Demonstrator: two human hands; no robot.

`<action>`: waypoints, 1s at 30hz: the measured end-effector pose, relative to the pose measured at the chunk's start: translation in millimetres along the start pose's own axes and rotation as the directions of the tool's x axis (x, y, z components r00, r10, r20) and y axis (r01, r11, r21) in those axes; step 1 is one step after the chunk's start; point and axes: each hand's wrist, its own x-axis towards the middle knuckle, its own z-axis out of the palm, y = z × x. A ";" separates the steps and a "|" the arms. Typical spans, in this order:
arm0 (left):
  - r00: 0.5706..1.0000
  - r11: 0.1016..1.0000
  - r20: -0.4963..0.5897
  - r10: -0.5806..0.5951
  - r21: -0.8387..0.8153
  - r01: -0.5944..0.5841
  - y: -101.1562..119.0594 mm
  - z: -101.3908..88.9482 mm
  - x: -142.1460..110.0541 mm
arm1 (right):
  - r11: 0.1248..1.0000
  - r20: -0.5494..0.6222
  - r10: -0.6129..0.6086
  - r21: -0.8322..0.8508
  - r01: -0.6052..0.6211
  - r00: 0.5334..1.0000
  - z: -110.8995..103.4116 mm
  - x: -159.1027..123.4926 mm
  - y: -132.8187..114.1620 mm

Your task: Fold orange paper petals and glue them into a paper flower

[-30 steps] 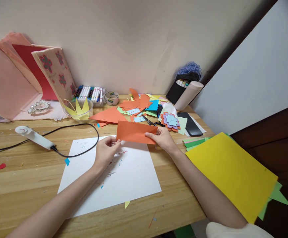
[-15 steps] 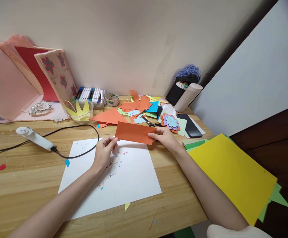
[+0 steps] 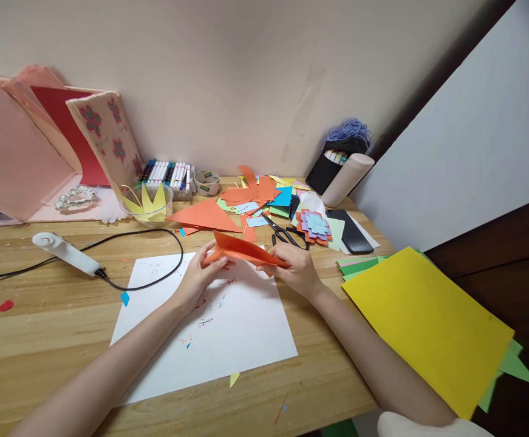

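An orange piece of paper (image 3: 243, 247) is held between my two hands above the far edge of a white sheet (image 3: 241, 328). The paper looks bent or folded lengthwise, with its layers spread a little. My left hand (image 3: 204, 272) pinches its left end, thumb in front. At the right end, the closed fingers of my right hand (image 3: 295, 267) grip it, some of them hidden. Small coloured scraps lie on the white sheet. Black-handled scissors (image 3: 286, 233) rest just beyond my right hand, beside a layered paper flower (image 3: 314, 226).
Orange and other paper scraps (image 3: 257, 193) pile up by the wall. Markers (image 3: 166, 176), a tape roll (image 3: 207, 182) and a clear bowl (image 3: 148, 209) stand at the back left. A white corded device (image 3: 66, 255) lies left. Yellow paper (image 3: 428, 328) overhangs the right edge; a phone (image 3: 350, 232) lies behind.
The orange paper has gone from a flat rectangle facing me to a tilted, bent shape with layers parted. My right hand has turned and closed around its end. More of the scissors shows.
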 end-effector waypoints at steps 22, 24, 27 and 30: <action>0.970 0.969 0.048 -0.239 0.076 0.235 14.8 -19.9 -18.7 | 0.751 0.390 0.418 0.361 -0.553 0.821 16.1 -4.2 -4.7; 0.997 0.966 -0.041 -0.062 0.249 0.070 11.9 -26.8 -24.2 | 0.585 0.575 0.455 0.383 -0.715 0.680 13.9 -2.2 -2.6; 0.922 0.714 -0.096 0.376 0.664 -0.222 9.6 -29.3 -35.2 | 0.414 0.754 0.402 0.356 -0.838 0.520 12.0 -2.0 -2.3; 0.896 0.363 0.268 0.355 0.843 -0.396 12.2 -23.7 -48.2 | 0.331 0.846 0.317 0.325 -0.886 0.429 12.0 -5.1 -5.2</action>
